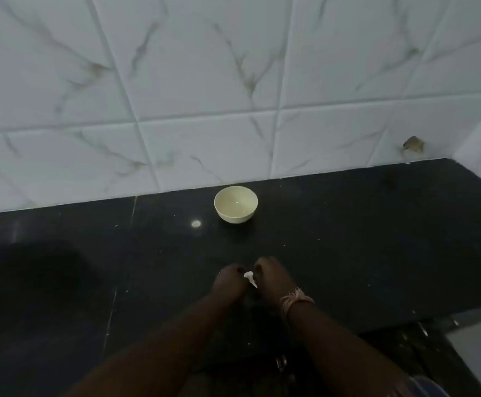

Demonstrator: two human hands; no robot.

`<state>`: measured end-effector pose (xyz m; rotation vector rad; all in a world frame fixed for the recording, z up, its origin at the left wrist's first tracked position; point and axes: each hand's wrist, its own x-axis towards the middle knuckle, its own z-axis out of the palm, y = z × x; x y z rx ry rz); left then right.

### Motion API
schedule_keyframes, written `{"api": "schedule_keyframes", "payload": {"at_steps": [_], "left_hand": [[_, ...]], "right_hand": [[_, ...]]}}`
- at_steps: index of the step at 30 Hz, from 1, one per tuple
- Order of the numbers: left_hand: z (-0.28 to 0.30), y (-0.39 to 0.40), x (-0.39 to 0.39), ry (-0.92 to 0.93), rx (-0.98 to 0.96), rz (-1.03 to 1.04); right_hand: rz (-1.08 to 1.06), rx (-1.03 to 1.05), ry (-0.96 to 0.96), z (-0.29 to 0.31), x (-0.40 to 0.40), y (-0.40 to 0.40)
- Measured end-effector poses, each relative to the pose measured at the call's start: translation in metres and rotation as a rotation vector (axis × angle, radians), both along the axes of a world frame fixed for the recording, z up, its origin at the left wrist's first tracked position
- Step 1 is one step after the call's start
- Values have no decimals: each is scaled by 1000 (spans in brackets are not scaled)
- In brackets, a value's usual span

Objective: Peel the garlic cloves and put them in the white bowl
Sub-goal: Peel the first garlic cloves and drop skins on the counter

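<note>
Peeling step: left hand and right hand are pinching a garlic clove near the table's front edge; white bowl is waiting empty by the back edge, next needing skin stripped off.

I am seeing both forearms reaching in from six o'clock and converging toward the middle. My left hand is curling its fingers inward, knuckles up, and my right hand is sitting just at its three o'clock, also curled, with a band of thread circling its wrist. Both are pinching something small and pale between their fingertips.
</note>
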<state>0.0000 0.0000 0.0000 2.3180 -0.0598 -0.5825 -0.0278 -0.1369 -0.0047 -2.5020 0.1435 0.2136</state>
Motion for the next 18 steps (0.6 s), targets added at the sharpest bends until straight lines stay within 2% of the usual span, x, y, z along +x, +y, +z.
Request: {"api": "schedule_keyframes", "payload": {"at_steps": [3,9,12,18], "left_hand": [[-13,-8,4,10,-19,20],[-44,-18,7,60,-86,147],[-47,-24,5,54,-94,232],[-58,-21,12,178,-160,340]], "right_hand": [[7,69,67,-17,8,-6],[88,256,57,-45,10,-17],[89,271,75,-55,14,-24],[62,287,156,-57,26,-28]]}}
